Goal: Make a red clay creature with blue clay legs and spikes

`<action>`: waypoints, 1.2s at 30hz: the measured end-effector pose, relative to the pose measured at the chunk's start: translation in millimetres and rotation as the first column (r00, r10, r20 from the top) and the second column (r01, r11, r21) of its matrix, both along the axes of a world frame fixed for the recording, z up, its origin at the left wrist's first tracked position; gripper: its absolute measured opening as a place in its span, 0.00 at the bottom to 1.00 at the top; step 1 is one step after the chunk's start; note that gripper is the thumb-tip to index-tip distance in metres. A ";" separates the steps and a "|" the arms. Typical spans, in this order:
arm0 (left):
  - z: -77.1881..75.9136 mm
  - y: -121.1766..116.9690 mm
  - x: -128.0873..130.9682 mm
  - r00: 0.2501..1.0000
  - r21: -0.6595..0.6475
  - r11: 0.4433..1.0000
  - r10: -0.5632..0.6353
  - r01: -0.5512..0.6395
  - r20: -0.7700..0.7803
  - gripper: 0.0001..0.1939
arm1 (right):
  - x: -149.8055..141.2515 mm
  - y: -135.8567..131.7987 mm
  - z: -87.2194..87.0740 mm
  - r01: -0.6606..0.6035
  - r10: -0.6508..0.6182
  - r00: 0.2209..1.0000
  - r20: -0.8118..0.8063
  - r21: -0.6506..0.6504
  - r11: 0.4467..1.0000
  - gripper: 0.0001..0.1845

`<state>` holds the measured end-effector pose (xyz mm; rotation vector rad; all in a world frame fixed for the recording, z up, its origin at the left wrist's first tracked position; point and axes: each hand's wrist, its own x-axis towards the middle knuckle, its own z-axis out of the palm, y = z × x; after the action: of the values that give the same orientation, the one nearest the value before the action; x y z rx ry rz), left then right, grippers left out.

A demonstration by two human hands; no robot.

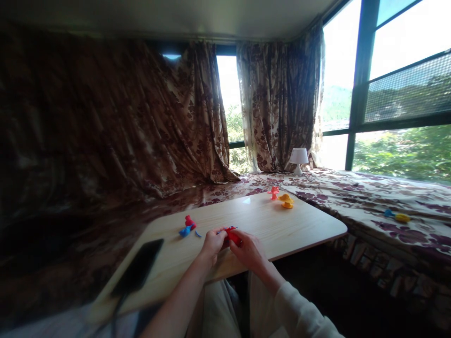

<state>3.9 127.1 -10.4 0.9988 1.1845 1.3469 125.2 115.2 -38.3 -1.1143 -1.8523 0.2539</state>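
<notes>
Both hands meet over the near edge of a light wooden table [211, 220]. Between them is a small red plastic piece [233, 236] with a bit of blue at its upper left; its exact kind is too small to make out. My left hand [213, 245] is closed on the left end of it, by the blue bit. Fingers of my right hand [248, 249] wrap the right side. To the left of my hands lie a red plastic piece [190, 221], a blue plastic piece [185, 230] and a thin blue sliver [198, 234].
A dark phone or tablet [139, 266] with a cable lies at the table's left. Near the far right corner stand a pinkish-red toy [274, 192] and a yellow toy [286, 201]. A blue and yellow toy [400, 216] and a white lamp [299, 157] rest on the floral-covered surface beyond.
</notes>
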 end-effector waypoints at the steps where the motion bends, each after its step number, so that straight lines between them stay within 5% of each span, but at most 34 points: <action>1: 0.6 -0.7 1.0 1.000 -0.001 1.000 -0.002 0.002 0.006 0.11 | -0.3 0.3 -0.3 0.002 -0.002 1.000 0.005 -0.001 1.000 0.15; 15: 5.3 -1.1 4.2 0.998 -0.011 1.000 -0.024 0.024 0.055 0.06 | 0.4 -2.5 0.1 0.008 -0.009 0.999 0.039 0.022 1.000 0.20; 31: -0.5 -2.4 2.5 0.998 -0.026 1.000 -0.011 0.013 0.065 0.06 | 1.0 -6.0 1.3 0.057 -0.068 0.980 0.188 0.062 0.996 0.12; 36: 5.0 -2.4 2.8 0.993 -0.041 0.997 -0.055 0.060 0.106 0.10 | 0.7 -4.9 -1.7 0.036 -0.043 0.993 0.112 0.062 0.997 0.15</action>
<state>6.7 124.7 -5.4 0.9139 1.0943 1.3067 125.9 110.3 -40.0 -1.1434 -1.9226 0.1130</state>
